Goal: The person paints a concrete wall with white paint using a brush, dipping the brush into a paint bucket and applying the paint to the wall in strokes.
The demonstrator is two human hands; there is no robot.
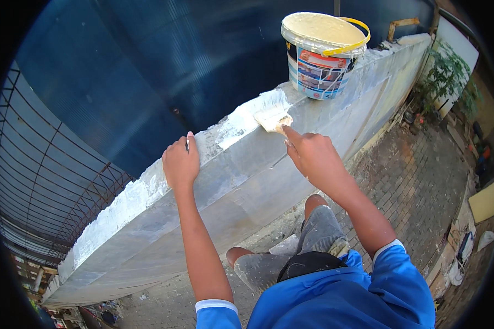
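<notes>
Outdoors, seen from the head camera, a right hand [315, 156] grips the handle of a flat, wide paintbrush with white-coated bristles [269, 117], which touches the partly white-painted top of a long grey wall [225, 192]. A left hand [181, 163] rests over that top edge, to the brush's left; how its fingers are spread I cannot tell. Just beyond the brush stands a round, cream-filled plastic bucket [319, 74] with a yellow handle [361, 46].

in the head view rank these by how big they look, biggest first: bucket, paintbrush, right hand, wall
1. Wall
2. Bucket
3. Right hand
4. Paintbrush, judged by its visible part; the hand hides some of the handle.
</notes>
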